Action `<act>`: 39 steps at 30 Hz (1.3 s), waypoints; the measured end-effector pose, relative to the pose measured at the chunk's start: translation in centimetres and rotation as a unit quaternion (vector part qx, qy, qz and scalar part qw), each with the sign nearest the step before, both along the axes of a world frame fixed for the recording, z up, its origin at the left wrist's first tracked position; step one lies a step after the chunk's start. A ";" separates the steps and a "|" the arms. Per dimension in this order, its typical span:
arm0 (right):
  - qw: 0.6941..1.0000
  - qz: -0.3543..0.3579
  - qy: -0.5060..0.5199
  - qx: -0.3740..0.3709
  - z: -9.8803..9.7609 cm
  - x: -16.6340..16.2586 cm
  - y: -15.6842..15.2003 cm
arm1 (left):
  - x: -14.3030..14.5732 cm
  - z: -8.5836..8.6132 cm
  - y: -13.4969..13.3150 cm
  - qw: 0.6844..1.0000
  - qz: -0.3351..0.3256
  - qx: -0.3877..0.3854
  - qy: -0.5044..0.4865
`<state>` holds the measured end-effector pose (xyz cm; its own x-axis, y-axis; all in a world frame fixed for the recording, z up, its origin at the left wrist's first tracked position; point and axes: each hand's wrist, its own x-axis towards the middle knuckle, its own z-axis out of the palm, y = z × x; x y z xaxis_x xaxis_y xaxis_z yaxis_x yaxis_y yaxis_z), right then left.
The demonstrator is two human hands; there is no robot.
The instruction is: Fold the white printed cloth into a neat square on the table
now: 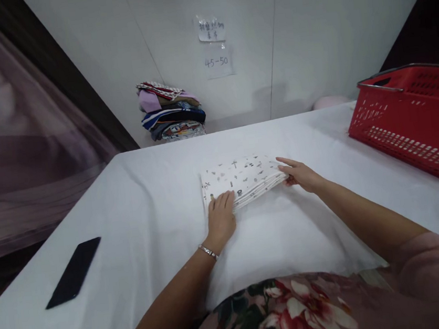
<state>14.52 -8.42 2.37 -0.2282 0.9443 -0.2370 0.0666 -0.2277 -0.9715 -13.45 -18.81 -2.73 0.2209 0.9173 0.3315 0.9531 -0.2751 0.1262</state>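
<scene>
A folded white cloth [240, 175] with small grey and dark printed figures lies on the white-covered table, its layered edge facing me. My left hand [222, 217], with a silver bracelet at the wrist, is closed over the near left corner, fingers on top; its thumb is hard to make out. At the right end, my right hand [300, 175] pinches the layers, with one finger stretched along the upper side. That end appears slightly raised.
A red plastic basket [409, 127] with a metal handle stands at the right. Against the wall is a stack of folded clothes [171, 109]. A dark flat phone-like object [74, 272] lies at the left of the table [137, 279]. Paper signs [216, 62] hang on the wall.
</scene>
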 end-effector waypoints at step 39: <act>0.943 0.016 -0.140 0.303 0.1 -0.9 0.9 | -2.4 1.2 0.6 0.995 0.061 0.074 0.011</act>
